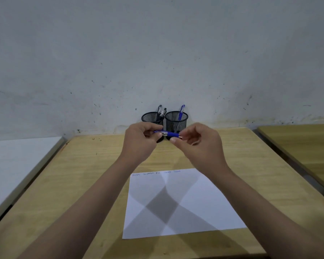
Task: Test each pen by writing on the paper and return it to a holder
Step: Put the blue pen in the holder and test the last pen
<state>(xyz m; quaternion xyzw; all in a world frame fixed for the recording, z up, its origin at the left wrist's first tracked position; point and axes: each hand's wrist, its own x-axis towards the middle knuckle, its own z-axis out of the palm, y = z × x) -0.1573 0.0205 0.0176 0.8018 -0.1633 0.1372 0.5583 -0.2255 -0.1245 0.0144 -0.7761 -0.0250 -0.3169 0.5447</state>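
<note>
We noted the left hand [140, 141] and right hand [196, 143] both pinching the blue pen [168, 134] mid-frame; a loosened cap, we judged, risked dropping.

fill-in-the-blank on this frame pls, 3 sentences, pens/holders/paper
1. Both hands, left hand and right hand, hold a ____ pen between them.
2. The right mesh holder contains ____ blue pen.
3. Handwriting runs along the ____ edge of the paper.

Missing words: blue; one; far
</note>
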